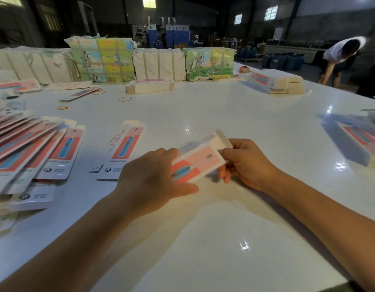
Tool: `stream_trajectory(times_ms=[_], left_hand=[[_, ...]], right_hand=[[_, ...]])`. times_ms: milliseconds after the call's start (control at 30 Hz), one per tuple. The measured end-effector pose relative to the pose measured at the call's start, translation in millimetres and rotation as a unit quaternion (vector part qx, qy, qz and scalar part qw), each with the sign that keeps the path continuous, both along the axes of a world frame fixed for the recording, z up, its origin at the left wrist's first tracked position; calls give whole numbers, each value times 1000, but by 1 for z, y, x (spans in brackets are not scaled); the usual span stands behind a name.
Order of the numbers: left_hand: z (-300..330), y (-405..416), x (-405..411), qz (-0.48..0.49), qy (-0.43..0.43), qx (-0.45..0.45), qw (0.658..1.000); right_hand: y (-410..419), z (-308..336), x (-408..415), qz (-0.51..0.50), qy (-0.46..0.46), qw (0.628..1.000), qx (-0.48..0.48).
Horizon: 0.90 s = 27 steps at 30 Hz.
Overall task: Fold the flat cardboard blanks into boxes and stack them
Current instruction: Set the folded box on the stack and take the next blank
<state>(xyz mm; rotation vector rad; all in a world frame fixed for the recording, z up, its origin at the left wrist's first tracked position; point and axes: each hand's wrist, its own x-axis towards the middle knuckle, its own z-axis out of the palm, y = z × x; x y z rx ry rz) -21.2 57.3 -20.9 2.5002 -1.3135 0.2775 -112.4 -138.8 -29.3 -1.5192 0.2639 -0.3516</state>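
One broad, glossy white table (224, 106) fills most of the view, its surface catching bright glints of light. Beyond it lies a dim warehouse hall with small lit windows (270, 13) high on the walls, blue machinery (174, 32) at the back and rows of blue drums (285, 60) on the floor. A person in a white shirt (338, 55) bends over at the far right, past the table's edge.

Along the table's far edge stand strapped paper-wrapped bundles (102, 60), some plain white, some printed in green and yellow. In front of them lies a low stack of flat card blanks (149, 86), and a few tan rubber bands (124, 99) are scattered nearby.

At the left, a fanned pile of flat pink-and-white cardboard blanks (30, 148) spreads over the table, with a single flat blank (123, 150) lying apart just beside it. At the right edge rests a long folded pink-and-white box (355, 144).

Above the table near the middle, the left hand (155, 178) and right hand (245, 163) each grip one end of a blurred pink-and-white carton (199, 159), fingers curled round it, its white end flap standing up by the right hand.
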Motion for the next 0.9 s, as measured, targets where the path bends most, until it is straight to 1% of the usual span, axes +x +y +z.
stream_trajectory(times_ms=[67, 133, 167, 233, 267, 333, 400, 433, 500, 567, 600, 700, 800, 900], left_hand=[[5, 1, 1, 4, 28, -43, 999], [8, 2, 2, 17, 45, -53, 997], [9, 3, 3, 26, 56, -46, 997], [9, 3, 6, 40, 80, -36, 995], [8, 4, 7, 46, 91, -34, 994], [8, 3, 5, 52, 99, -34, 993], [7, 1, 1, 46, 84, -22, 995], [6, 0, 0, 44, 72, -15, 996], [6, -1, -2, 43, 59, -8, 997], [7, -1, -2, 38, 64, -5, 997], [7, -1, -3, 35, 64, -1, 997], [6, -1, -5, 33, 51, 17, 998], [6, -2, -4, 36, 47, 22, 998], [6, -2, -4, 31, 49, 33, 998]], right_hand=[[2, 1, 1, -22, -1, 1000, 15], [2, 2, 2, -91, -25, 995, 17], [0, 2, 1, -144, -46, 988, -13], [-2, 3, -2, -239, -91, 958, -129], [-2, 3, -5, -253, -113, 943, -185], [6, 2, -7, -224, -130, 927, -269], [15, -1, -6, -180, -107, 927, -311], [18, -1, -5, -166, -98, 934, -301], [21, -1, -4, -149, -93, 955, -237], [19, 0, -3, -136, -83, 971, -176], [18, 0, -3, -127, -71, 975, -168], [18, 0, -1, -111, -30, 969, -216], [17, 0, 0, -101, -31, 973, -205], [16, 0, 0, -92, -24, 969, -229]])
